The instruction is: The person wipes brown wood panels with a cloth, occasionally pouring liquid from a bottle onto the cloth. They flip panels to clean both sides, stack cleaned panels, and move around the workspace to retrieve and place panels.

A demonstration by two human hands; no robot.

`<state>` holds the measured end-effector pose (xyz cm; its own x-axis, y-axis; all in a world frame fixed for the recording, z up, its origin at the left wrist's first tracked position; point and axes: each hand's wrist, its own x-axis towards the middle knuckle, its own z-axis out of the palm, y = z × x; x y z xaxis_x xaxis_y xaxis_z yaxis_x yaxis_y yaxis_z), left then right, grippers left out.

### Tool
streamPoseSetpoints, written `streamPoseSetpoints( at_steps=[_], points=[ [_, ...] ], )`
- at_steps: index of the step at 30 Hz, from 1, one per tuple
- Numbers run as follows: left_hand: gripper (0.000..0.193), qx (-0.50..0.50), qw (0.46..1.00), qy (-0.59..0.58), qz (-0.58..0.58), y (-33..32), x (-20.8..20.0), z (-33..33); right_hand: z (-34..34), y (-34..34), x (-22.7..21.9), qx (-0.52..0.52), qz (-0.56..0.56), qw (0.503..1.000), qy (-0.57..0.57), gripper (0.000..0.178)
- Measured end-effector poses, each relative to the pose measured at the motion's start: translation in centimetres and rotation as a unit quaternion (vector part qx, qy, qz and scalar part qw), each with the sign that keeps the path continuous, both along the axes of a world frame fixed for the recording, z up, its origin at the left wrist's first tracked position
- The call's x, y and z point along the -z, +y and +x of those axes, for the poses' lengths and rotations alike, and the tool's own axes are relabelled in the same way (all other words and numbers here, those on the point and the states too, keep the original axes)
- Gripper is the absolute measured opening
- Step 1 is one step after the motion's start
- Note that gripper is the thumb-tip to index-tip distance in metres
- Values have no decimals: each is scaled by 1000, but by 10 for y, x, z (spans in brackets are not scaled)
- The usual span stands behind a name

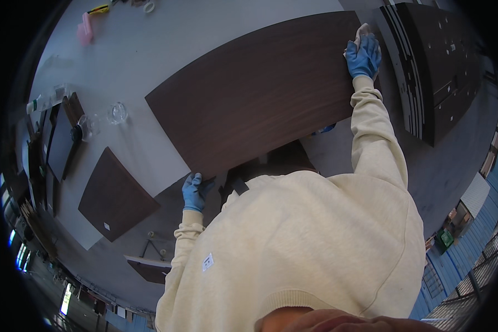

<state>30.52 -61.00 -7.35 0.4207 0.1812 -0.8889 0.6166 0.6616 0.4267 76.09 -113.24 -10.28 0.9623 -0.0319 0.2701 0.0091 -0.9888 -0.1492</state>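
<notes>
Dark wood-grain panel (260,91) lies flat on the grey bench (166,44), taking up most of it; a smaller matching board (115,195) sits near its left corner. You look mid-wipe: your right hand (364,55), blue-gloved, has its fingers closed down on a pale cloth (361,32) at the far right edge. Your left hand (195,191) pinches the near corner to steady it. Next pass likely needs even pressure across the grain, left hand holding firm.
</notes>
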Motion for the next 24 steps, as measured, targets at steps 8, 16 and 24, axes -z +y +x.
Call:
streamPoseSetpoints(
  at_steps=[8,16,24],
  points=[
    [38,-17,999,29,19,-6,-6,5,-140,288,-30,-475,-66,876,40,66],
    [34,-49,995,73,36,-10,-10,8,-15,174,-11,-348,-53,936,-28,58],
    [28,-92,992,64,58,-13,2,-4,89,0,0,-144,8,990,-5,68]
  ],
)
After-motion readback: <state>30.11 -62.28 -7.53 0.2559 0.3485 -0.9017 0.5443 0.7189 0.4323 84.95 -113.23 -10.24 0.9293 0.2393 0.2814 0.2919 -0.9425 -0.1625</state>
